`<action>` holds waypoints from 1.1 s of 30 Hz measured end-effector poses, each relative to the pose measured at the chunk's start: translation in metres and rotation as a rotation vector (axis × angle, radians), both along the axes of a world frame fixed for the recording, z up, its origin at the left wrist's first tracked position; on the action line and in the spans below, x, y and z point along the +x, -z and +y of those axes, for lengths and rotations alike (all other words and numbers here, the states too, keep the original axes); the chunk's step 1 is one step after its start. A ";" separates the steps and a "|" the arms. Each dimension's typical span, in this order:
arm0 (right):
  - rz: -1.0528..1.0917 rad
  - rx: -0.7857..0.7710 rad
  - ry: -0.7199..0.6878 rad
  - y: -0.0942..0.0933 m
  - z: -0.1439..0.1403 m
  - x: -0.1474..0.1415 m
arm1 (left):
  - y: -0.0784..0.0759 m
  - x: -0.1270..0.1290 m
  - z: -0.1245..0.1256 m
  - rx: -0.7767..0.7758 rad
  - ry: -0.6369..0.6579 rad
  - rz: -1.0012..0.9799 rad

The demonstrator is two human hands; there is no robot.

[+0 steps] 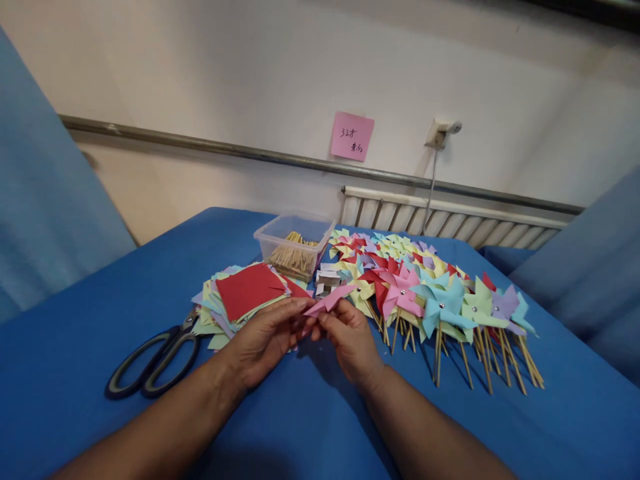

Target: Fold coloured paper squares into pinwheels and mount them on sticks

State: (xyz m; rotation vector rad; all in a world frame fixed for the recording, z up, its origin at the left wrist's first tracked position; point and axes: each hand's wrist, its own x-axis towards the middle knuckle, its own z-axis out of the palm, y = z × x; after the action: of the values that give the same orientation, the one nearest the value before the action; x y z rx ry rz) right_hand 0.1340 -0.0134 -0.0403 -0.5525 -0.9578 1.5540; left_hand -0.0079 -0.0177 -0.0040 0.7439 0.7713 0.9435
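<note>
A pink paper piece (330,301), partly folded, is pinched between both hands over the middle of the table. My left hand (270,337) grips its left end, fingers closed. On its lower right side, the thumb and fingers of my right hand (353,340) press it; part of the paper is hidden behind them. Just beyond the left hand lies a stack of coloured paper squares (250,291), a red one on top with slits cut in it. A small open box (328,283) stands right behind the pink paper.
Black-handled scissors (170,357) lie left of the stack, blades under the papers. A clear plastic tub (295,233) holds thin wooden sticks (295,253). Many finished paper pinwheels (443,305) on sticks cover the right side of the blue-covered table (165,267). A radiator (450,217) stands behind.
</note>
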 end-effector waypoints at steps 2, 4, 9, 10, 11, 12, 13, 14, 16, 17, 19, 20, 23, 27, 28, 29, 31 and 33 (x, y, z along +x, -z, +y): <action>-0.031 -0.003 0.002 0.002 0.000 -0.002 | -0.001 0.000 0.000 0.027 -0.057 0.009; -0.035 -0.006 0.004 0.005 0.001 -0.003 | 0.000 -0.001 0.001 -0.047 -0.080 -0.016; 0.029 -0.011 0.017 0.009 0.001 -0.002 | 0.005 -0.003 0.003 -0.264 0.062 -0.073; 0.039 -0.008 0.018 0.009 0.001 -0.001 | 0.006 -0.003 0.002 -0.273 0.097 -0.083; 0.046 -0.002 0.021 0.010 0.001 -0.001 | 0.006 -0.002 0.001 -0.265 0.119 -0.097; 0.049 0.003 0.027 0.010 0.002 0.000 | 0.006 -0.001 0.000 -0.238 0.119 -0.109; 0.046 0.009 0.032 0.011 0.002 0.000 | 0.005 0.001 -0.001 -0.194 0.094 -0.117; 0.038 0.014 0.034 0.012 0.002 0.000 | 0.004 0.002 -0.003 -0.133 0.052 -0.118; 0.002 0.019 0.025 0.013 0.002 -0.001 | 0.002 0.005 -0.006 0.016 -0.029 -0.080; -0.023 0.013 0.024 0.013 0.003 -0.002 | 0.000 0.007 -0.007 0.083 -0.054 -0.044; -0.075 -0.004 0.036 0.012 0.002 -0.003 | -0.002 0.009 -0.009 0.170 -0.087 0.043; -0.098 -0.014 0.043 0.011 0.002 -0.003 | -0.003 0.010 -0.010 0.191 -0.106 0.080; -0.147 -0.039 0.008 0.010 0.000 -0.005 | -0.003 0.013 -0.011 0.224 -0.160 0.142; -0.185 -0.094 -0.030 0.011 -0.001 -0.008 | 0.001 0.012 -0.008 0.248 -0.189 0.190; -0.192 -0.106 -0.029 0.012 -0.001 -0.009 | 0.002 0.011 -0.007 0.244 -0.197 0.202; -0.197 -0.113 -0.032 0.013 -0.001 -0.010 | 0.003 0.010 -0.006 0.235 -0.208 0.209; -0.192 -0.122 -0.053 0.015 0.000 -0.010 | 0.005 0.009 -0.004 0.212 -0.241 0.214; -0.176 -0.128 -0.071 0.015 -0.001 -0.011 | 0.005 0.008 -0.003 0.191 -0.290 0.226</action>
State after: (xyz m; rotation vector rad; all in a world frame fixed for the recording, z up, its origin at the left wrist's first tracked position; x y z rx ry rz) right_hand 0.1234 -0.0142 -0.0555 -0.7628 -1.0245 1.6587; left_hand -0.0003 -0.0210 -0.0095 0.9330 1.0156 1.2198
